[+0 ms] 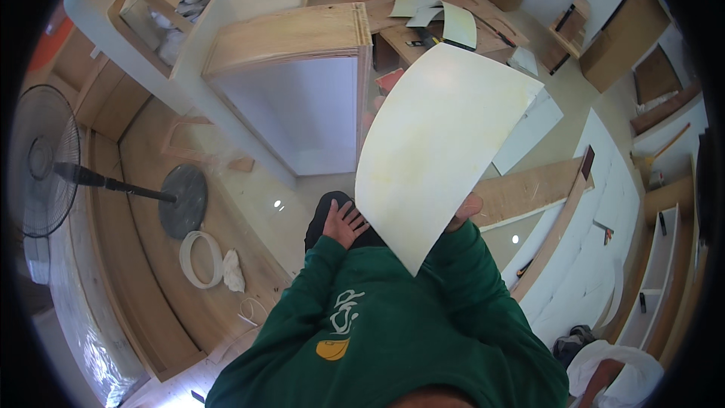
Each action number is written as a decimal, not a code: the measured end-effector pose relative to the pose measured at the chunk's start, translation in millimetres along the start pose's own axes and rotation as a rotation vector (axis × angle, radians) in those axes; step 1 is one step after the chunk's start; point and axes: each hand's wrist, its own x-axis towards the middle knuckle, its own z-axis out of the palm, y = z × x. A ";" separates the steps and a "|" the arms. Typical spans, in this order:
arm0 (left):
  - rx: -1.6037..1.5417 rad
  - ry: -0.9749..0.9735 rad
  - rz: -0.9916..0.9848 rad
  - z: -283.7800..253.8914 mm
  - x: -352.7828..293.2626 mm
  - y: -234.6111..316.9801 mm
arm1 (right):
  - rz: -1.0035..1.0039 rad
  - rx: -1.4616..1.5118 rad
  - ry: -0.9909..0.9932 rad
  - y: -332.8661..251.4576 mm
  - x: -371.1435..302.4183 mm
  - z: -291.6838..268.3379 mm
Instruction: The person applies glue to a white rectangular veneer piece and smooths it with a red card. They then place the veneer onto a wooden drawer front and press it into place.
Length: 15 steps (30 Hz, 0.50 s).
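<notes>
A: Where's the work at?

B: The plywood cabinet with a white face (291,83) stands at eleven o'clock; the big pale cream laminate sheet (438,147) is off it, lifted at centre.

A: Grip?

B: Right hand (466,210) pinches the sheet's edge; left hand (343,223), fingers spread, touches its lower edge. Nothing is fitted yet, I'd judge.

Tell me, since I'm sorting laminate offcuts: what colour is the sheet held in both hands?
The sheet is pale cream with faint yellowish mottling, seen best in the head view.
</notes>
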 end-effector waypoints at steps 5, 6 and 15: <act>0.075 -0.039 0.068 -4.7 1.9 -0.1 | -0.055 0.203 -0.152 20.2 0.2 -6.7; 0.093 -0.009 0.052 2.8 -0.9 0.3 | -0.045 0.346 -0.169 15.9 2.1 -2.4; 0.034 0.084 0.022 10.6 -6.6 0.8 | 0.031 0.357 -0.019 -4.4 5.0 30.0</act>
